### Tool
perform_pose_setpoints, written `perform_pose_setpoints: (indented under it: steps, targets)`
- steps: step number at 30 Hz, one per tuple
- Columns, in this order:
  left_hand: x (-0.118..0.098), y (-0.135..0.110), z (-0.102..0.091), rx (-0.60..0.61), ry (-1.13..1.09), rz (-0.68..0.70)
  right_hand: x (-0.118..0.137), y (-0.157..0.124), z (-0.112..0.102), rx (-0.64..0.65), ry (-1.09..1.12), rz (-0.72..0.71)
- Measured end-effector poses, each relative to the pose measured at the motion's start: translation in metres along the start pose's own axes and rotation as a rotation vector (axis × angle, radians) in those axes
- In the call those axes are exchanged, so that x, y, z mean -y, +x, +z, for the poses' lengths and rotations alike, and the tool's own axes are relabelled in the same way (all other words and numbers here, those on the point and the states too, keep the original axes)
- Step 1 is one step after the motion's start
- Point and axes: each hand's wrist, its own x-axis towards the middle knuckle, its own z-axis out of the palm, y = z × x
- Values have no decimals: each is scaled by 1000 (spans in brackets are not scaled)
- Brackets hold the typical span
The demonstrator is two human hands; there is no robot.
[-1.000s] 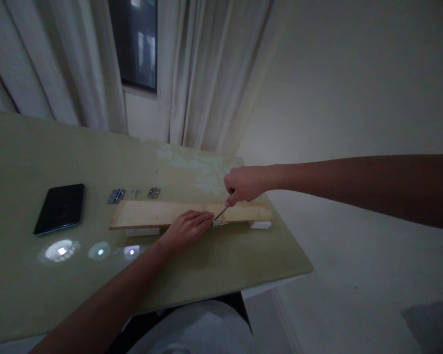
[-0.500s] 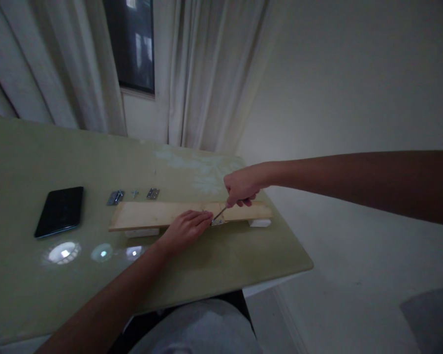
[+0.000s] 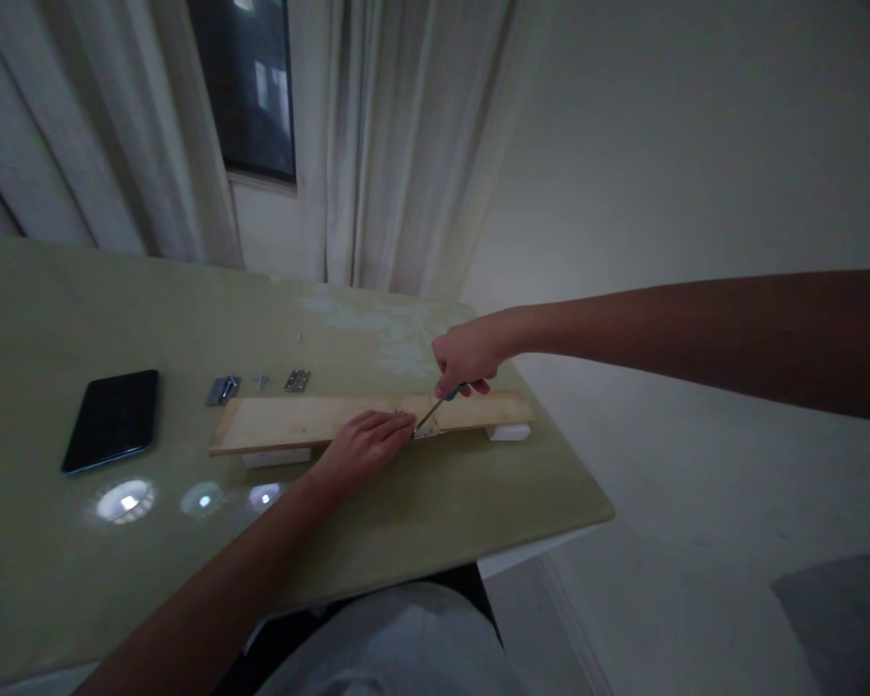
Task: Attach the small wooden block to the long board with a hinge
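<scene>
A person sits at a pale green table (image 3: 406,522) in a dim room. A long wooden plank (image 3: 297,420) lies across it, raised on 2 white blocks (image 3: 508,432). The right hand (image 3: 464,360) reaches in from the right, its fingers closed around the green handle of a screwdriver (image 3: 439,408). The thin shaft slants down to a small metal hinge (image 3: 426,434) at the plank's near edge. The left hand (image 3: 362,449) rests palm down on the plank, fingers extended and gripping nothing, fingertips just beside the hinge. To do this well, the shaft likely needs to stand more in line with the screw, with firm downward pressure, while the left hand pins hinge and plank. Behind the plank lie 2 spare hinges (image 3: 221,391) and a phone (image 3: 110,420).
</scene>
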Motion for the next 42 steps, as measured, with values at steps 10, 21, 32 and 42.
perform_pose_setpoints:
  steps: [10,21,32,42]
  targets:
    - [-2,1,-2,-2,-1,-7,-15,-10,2,-343,-481,-354]
    - [-3,2,0,-22,-16,-30,-9,-18,0,-432,-646,-466]
    - [-2,2,-1,10,16,-11,-7,4,0,-160,-178,-34]
    - [-2,2,-2,11,18,-6,-8,0,-1,-166,-224,-168]
